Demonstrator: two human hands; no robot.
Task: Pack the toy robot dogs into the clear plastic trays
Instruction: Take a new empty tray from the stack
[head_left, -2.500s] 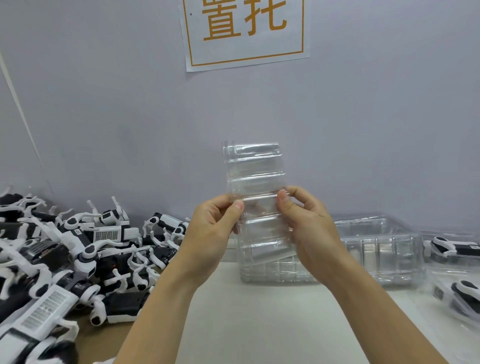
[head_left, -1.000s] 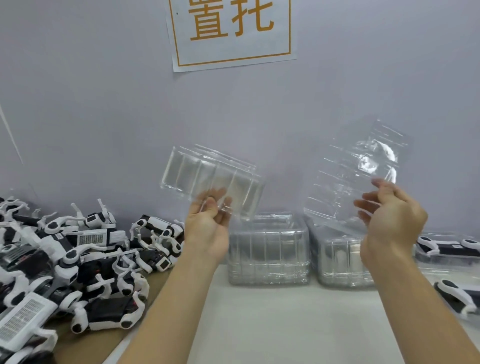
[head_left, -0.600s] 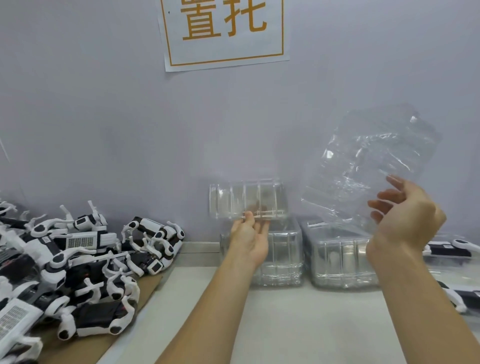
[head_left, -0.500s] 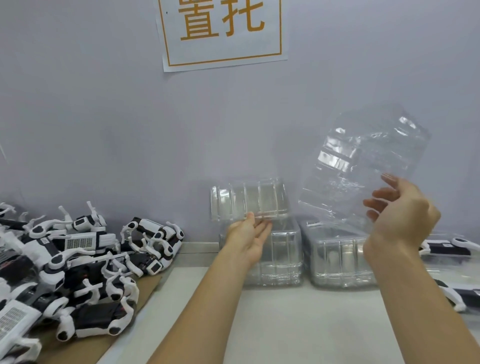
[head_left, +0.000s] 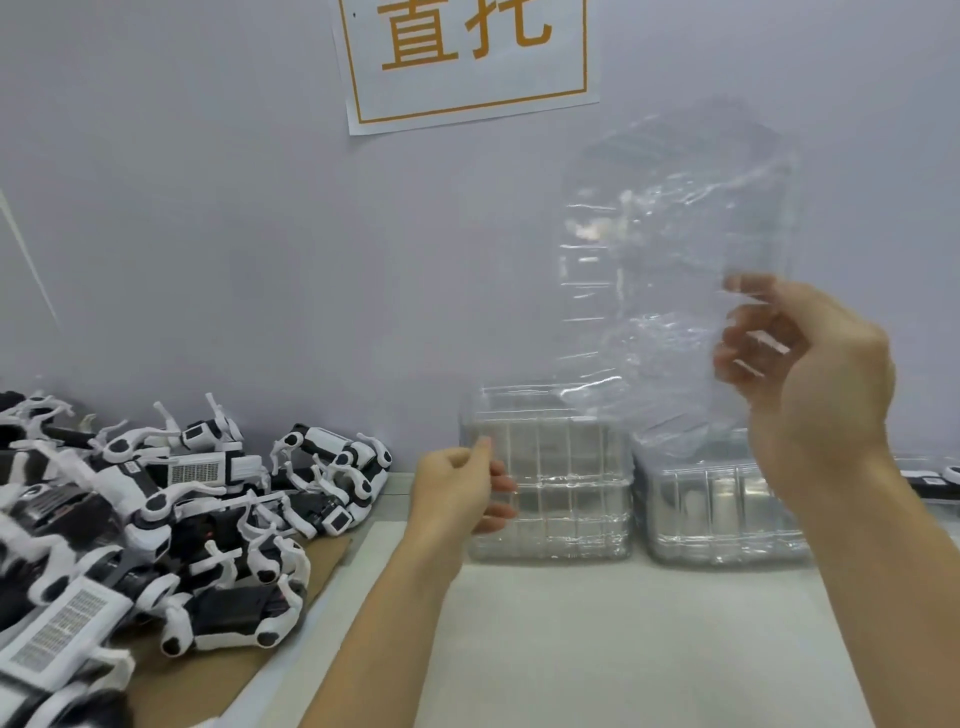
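Right grip (head_left: 810, 374) holding perhaps one tray (head_left: 675, 249), orange-lettered sign (head_left: 467, 57)

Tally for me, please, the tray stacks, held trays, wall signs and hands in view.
Tray stacks: 2 (left stack, right stack)
Held tray: 1
Sign: 1
Hands: 2 (left hand, right hand)
Total: 6

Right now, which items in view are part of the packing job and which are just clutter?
Job:
- clear plastic tray held up in right hand
- left stack of clear trays, left hand gripping its side
- right stack of clear trays
- pile of black-and-white toy robot dogs

Not job:
- white wall sign with orange characters
- brown cardboard sheet
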